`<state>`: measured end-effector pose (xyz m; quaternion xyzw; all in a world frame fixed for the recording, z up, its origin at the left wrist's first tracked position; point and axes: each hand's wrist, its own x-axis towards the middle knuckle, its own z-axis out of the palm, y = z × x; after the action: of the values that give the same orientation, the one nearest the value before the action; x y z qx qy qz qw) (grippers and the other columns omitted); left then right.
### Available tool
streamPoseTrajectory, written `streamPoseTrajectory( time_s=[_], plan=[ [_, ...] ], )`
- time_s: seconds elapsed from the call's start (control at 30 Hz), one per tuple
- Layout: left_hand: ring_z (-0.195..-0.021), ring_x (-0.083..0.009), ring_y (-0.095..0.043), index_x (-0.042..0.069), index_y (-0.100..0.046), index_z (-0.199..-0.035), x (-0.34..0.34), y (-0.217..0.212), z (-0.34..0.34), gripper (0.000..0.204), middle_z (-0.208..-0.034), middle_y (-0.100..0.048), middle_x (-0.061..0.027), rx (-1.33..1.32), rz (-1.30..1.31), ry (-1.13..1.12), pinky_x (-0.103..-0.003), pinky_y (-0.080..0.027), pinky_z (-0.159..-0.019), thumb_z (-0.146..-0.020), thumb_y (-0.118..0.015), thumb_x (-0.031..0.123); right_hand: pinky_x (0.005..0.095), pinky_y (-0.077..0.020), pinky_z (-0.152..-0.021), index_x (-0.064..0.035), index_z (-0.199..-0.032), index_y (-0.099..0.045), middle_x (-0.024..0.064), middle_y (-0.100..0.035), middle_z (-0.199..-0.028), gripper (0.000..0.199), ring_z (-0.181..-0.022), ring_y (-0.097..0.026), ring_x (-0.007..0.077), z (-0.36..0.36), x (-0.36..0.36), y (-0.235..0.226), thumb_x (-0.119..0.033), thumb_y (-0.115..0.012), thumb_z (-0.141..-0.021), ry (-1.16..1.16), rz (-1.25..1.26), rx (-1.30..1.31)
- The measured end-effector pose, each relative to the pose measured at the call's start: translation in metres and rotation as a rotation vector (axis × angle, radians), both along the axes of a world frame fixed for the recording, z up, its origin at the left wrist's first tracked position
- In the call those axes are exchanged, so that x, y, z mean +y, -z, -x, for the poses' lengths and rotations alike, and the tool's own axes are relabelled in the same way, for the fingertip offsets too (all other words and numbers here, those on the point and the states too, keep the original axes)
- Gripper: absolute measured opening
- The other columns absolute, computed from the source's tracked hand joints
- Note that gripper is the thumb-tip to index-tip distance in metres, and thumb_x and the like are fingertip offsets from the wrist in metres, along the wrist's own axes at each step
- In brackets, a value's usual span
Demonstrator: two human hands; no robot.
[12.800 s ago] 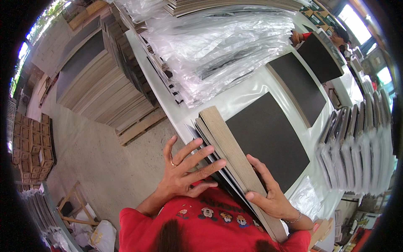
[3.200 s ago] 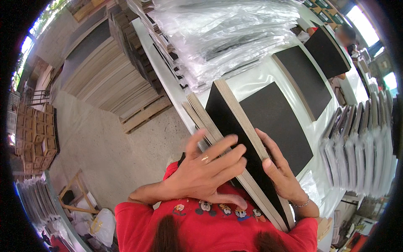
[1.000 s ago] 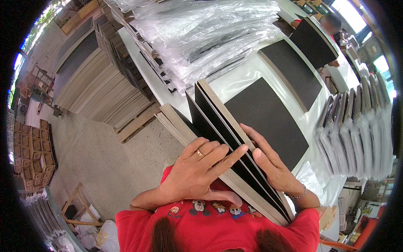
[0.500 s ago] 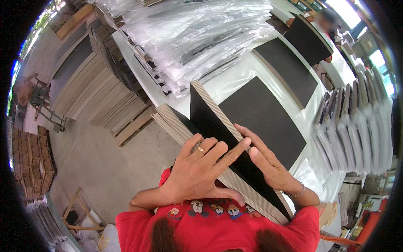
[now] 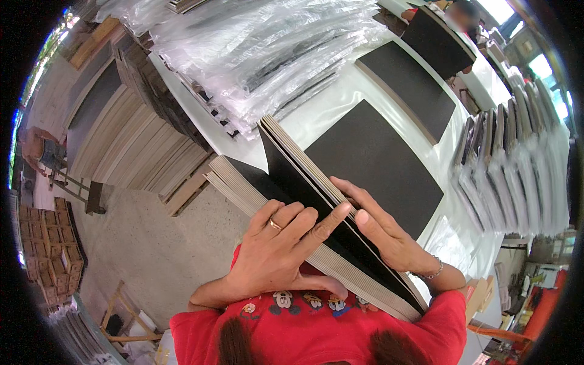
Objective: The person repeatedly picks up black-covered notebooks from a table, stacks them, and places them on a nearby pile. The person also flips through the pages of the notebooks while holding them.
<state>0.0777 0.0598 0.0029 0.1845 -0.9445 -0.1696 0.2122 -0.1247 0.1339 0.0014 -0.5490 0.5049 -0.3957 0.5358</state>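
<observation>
A bundle of thin boards with black faces and pale layered edges [image 5: 359,277] stands on edge, slanting against my red shirt. It is split into a near group and a far group [image 5: 298,155], with a black face showing in the gap. My left hand [image 5: 277,249] grips across the near group, thumb on the near side; its index finger reaches to the top edge of the far group. My right hand [image 5: 386,237] holds the far group, fingers along its outer side and thumb at the edge. Beyond lies a black board [image 5: 377,158] on the white-covered table [image 5: 316,125].
Another black stack [image 5: 413,85] lies farther along the table. Plastic-wrapped boards [image 5: 255,55] are piled at the back, and a row of wrapped stacks [image 5: 511,170] stands right. A person [image 5: 462,18] handles a black board opposite. Board stacks on pallets [image 5: 134,140] stand left.
My hands and the boards have shifted slightly left. Boards in the far group have parted, and a narrow dark gap shows among their edges. A person with a hand cart at far left has moved.
</observation>
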Motion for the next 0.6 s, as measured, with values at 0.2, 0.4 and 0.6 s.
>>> streamPoseTrajectory(
  time_s=[0.2,0.4,0.6],
  plan=[
    [-0.091,-0.0196,-0.047,0.011,-0.05,-0.133,0.001,0.001,-0.002,0.096,-0.096,-0.046,-0.0045,0.016,0.017,-0.01,-0.036,-0.035,-0.087,-0.059,-0.062,0.073,0.035,-0.0217,-0.109,-0.0014,-0.142,-0.025,0.0164,-0.034,-0.138,0.05,-0.131,-0.031,0.0241,0.001,-0.001,0.0,-0.03,-0.029,-0.101,-0.008,0.015,0.005],
    [-0.096,-0.0217,-0.047,0.012,-0.057,-0.123,0.0,0.002,-0.006,0.09,-0.1,-0.047,-0.0044,0.034,-0.088,-0.012,-0.04,-0.033,-0.094,-0.058,-0.063,0.074,0.034,-0.0207,-0.109,-0.0015,-0.142,-0.027,0.0161,-0.035,-0.138,0.049,-0.131,-0.031,0.0234,0.0,0.0,0.0,-0.029,-0.029,-0.101,0.01,0.013,-0.007],
    [-0.099,-0.0218,-0.049,0.016,-0.06,-0.112,0.003,0.008,-0.003,0.082,-0.097,-0.05,-0.003,0.117,0.099,-0.065,-0.042,-0.027,-0.099,-0.06,-0.058,0.079,0.033,-0.0206,-0.108,-0.0015,-0.142,-0.027,0.0154,-0.036,-0.137,0.048,-0.13,-0.031,0.0226,0.0,0.001,0.0,-0.027,-0.029,-0.101,0.025,0.011,-0.035]
  ],
)
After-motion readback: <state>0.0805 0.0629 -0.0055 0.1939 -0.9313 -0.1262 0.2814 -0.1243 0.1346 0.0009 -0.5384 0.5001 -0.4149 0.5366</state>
